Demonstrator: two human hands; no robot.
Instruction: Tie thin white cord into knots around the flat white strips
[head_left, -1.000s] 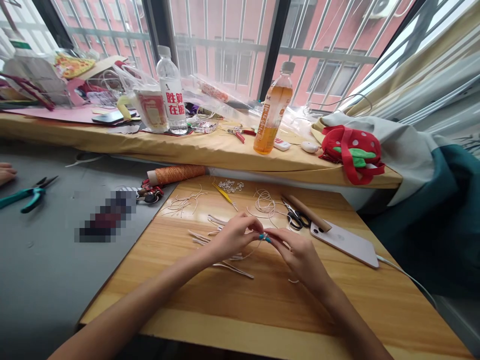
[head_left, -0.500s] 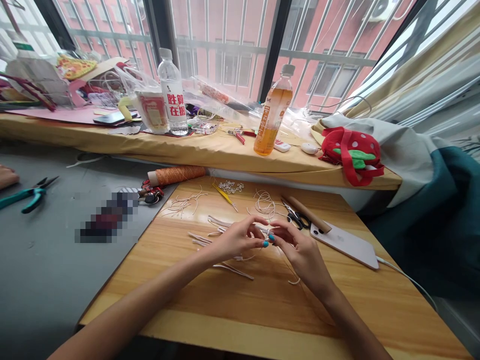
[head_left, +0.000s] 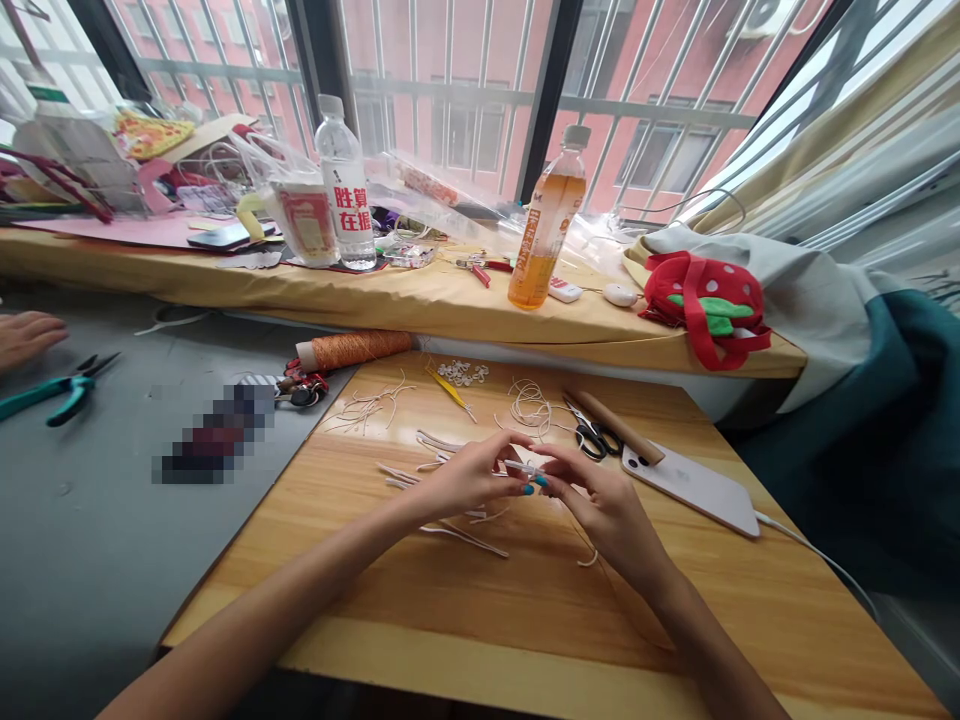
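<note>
White cord (head_left: 517, 467) runs between your two hands over the wooden table (head_left: 525, 610), and that is where your grip sits in the head view, the only view. Your left hand (head_left: 469, 478) pinches one end of it between thumb and forefinger; your right hand (head_left: 600, 505) meets it fingertip to fingertip and pinches the other end, so both grips are pressed together on the same short piece. Whether a knot or a bead sits between the fingertips is too small to tell.

Just under and to the left of your grip lie loose cord pieces (head_left: 450, 530) on the wood. Beyond your grip, toward the window, you have a coil of cord (head_left: 529, 405), and right of that the scissors (head_left: 592, 437) beside a brown tube (head_left: 611, 425). Near your right hand, further right, a phone (head_left: 694, 490) rests face down with its cable attached. Far left of your grip, on the grey surface, teal pliers (head_left: 52, 390) lie near another person's hand (head_left: 26, 335). Well beyond your hands, an orange drink bottle (head_left: 546, 225) stands on the sill.
</note>
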